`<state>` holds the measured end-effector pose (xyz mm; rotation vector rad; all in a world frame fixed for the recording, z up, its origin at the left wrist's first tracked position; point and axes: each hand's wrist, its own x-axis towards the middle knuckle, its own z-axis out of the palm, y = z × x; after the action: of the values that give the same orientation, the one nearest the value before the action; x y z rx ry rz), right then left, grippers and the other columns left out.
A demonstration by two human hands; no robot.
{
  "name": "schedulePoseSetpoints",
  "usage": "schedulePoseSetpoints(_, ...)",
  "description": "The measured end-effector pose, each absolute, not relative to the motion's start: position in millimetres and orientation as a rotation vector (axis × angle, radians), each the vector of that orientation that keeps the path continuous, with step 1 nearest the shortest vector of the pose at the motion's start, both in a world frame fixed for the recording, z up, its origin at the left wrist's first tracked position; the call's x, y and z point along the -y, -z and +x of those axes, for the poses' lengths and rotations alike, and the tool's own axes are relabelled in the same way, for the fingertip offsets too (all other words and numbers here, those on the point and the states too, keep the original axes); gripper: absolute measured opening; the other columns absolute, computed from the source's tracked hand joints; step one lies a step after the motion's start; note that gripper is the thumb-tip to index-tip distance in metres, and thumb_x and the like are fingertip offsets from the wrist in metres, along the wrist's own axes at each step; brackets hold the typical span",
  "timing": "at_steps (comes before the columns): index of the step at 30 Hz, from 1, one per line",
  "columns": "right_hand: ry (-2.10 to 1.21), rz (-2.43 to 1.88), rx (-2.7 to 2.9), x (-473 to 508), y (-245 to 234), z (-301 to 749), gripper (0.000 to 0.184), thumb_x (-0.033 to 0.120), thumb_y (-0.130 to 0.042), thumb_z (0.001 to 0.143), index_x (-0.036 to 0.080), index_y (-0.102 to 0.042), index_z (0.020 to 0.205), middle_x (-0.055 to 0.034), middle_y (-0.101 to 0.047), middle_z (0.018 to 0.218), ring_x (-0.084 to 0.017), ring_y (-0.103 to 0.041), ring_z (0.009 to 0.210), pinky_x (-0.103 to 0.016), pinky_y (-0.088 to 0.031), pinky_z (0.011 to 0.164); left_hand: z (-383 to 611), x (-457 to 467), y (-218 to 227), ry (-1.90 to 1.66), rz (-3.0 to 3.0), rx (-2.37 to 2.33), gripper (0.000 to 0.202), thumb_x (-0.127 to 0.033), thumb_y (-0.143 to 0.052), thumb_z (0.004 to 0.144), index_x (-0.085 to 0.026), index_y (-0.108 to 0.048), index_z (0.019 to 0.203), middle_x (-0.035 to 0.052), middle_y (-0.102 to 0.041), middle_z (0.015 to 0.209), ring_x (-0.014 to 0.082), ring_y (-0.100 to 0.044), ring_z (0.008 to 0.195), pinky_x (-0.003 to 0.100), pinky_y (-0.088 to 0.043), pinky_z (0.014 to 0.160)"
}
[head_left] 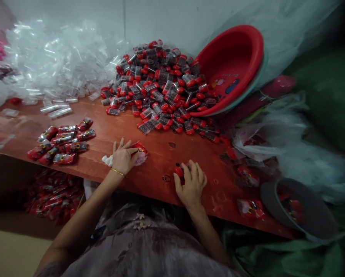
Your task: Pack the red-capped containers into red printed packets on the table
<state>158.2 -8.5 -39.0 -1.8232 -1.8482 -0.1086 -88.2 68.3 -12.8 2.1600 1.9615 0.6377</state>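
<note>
On the table [158,165], the left hand [124,158] touches the packet [143,154]; the right hand [191,182] curls over the red piece [178,170]. Whether either clamps cannot be told. Packet: probably light, soft, slippery; hold its edge; long axis unclear. Red piece: probably light, stiff; hold its sides; exposed end faces left, long axis hidden.

Your only camera was on your head; it looked forward and down, from near, at your left hand [124,157], right hand [192,182] and the surface [158,161] before the wall [163,19].
</note>
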Motion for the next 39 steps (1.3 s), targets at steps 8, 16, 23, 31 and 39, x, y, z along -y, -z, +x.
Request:
schedulePoseSetpoints(8, -0.992, -1.275, 1.430, -27.4, 13.3, 86.6, 0.025, 0.041, -0.047, 0.088, 0.023, -0.062, 0.098, -0.0019, -0.069, 0.092, -0.018, -0.062, 0.082, -0.031, -0.049, 0.076, -59.7, -41.4, -19.8, -0.909, 2.218, -1.830, 0.022, -0.036, -0.058, 0.080, -0.029, -0.072, 0.095, 0.0046, -0.059, 0.127, 0.0324, -0.036, 0.132, 0.056, -0.014, 0.110)
schedulePoseSetpoints(16, -0.848, -1.344, 1.384, -27.1, 15.6, 92.8, 0.031, 0.038, -0.044, 0.089, 0.021, -0.050, 0.063, 0.0033, -0.050, 0.057, -0.011, -0.044, 0.055, -0.023, -0.036, 0.055, -38.8, -26.4, -14.7, -1.138, 1.028, -1.339, 0.039, -0.045, -0.073, 0.063, -0.015, -0.072, 0.088, 0.0073, -0.072, 0.088, 0.0198, -0.065, 0.081, 0.031, -0.050, 0.079)
schedulePoseSetpoints(23, -0.759, -1.343, 1.547, -19.5, 16.8, 94.7, 0.027, 0.034, -0.042, 0.091, 0.023, -0.050, 0.068, 0.0003, -0.054, 0.065, -0.016, -0.050, 0.065, -0.029, -0.042, 0.064, -24.9, -28.2, -20.1, -1.091, 0.461, -1.207, 0.041, -0.033, -0.087, 0.036, -0.013, -0.069, 0.066, 0.0011, -0.068, 0.065, 0.0107, -0.060, 0.056, 0.021, -0.049, 0.055)
schedulePoseSetpoints(31, -0.545, -1.407, 2.000, -28.2, 11.3, 188.2, 0.033, 0.030, -0.045, 0.087, 0.022, -0.054, 0.118, -0.0078, -0.055, 0.126, -0.024, -0.044, 0.121, -0.043, -0.033, 0.102, -33.0, -40.7, -23.1, -1.076, 0.358, -1.170, 0.041, -0.031, -0.088, 0.036, -0.013, -0.061, 0.061, -0.0003, -0.067, 0.063, 0.0102, -0.061, 0.054, 0.023, -0.051, 0.058)
schedulePoseSetpoints(39, -0.423, -1.671, 2.152, -21.6, 31.1, 231.6, 0.022, 0.040, -0.059, 0.080, 0.021, -0.059, 0.092, -0.0084, -0.065, 0.101, -0.027, -0.052, 0.100, -0.044, -0.039, 0.089, -26.3, -37.6, -21.8, -0.915, 0.347, -1.094, 0.043, -0.037, -0.087, 0.044, -0.013, -0.062, 0.070, 0.0023, -0.068, 0.068, 0.0145, -0.064, 0.063, 0.027, -0.049, 0.067)
